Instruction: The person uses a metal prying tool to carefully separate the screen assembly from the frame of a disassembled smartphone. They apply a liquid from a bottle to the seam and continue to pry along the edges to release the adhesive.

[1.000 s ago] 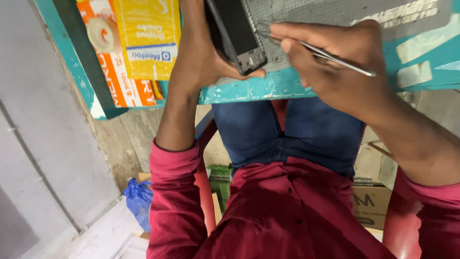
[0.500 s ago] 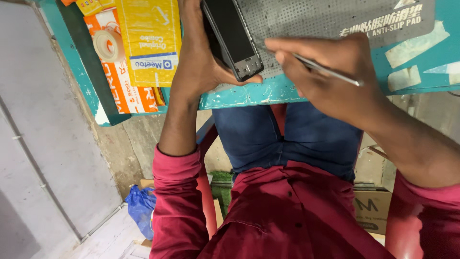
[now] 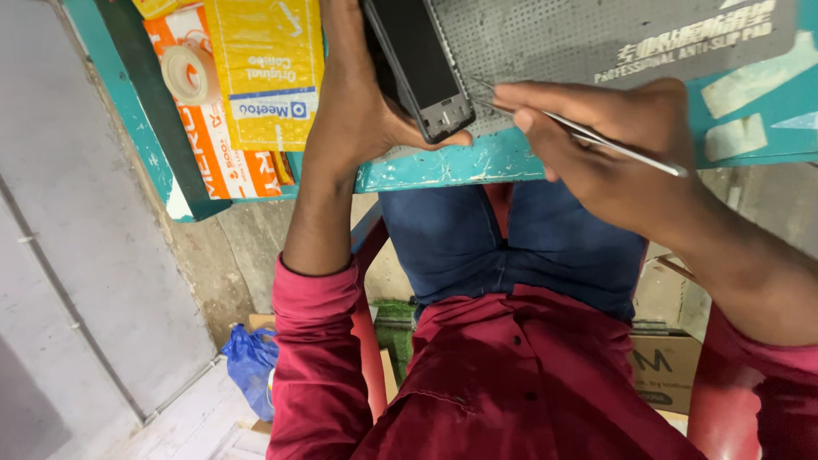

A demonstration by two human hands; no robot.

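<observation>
Nearest us, our right hand [image 3: 613,153] pinches a pair of thin metal tweezers [image 3: 588,136], tips aimed at the phone's lower end, not yet touching as far as we can tell. Our left hand [image 3: 358,102] clamps the dark phone [image 3: 417,64] at the teal table [image 3: 452,162] edge, tilted over the grey mat [image 3: 579,38]. The phone looks opened, bare-framed; work seems mid-way.

- Work surface: teal-painted table [image 3: 477,166], paint chipped along the near edge.
- Grey perforated mat [image 3: 596,38] lies flat on the top.
- Pale tape patches [image 3: 740,136] stuck to the table's right part.
- Yellow padded envelope [image 3: 266,68] over an orange packet [image 3: 213,149], at the left.
- Tape roll [image 3: 192,75] resting on the orange packet.
</observation>
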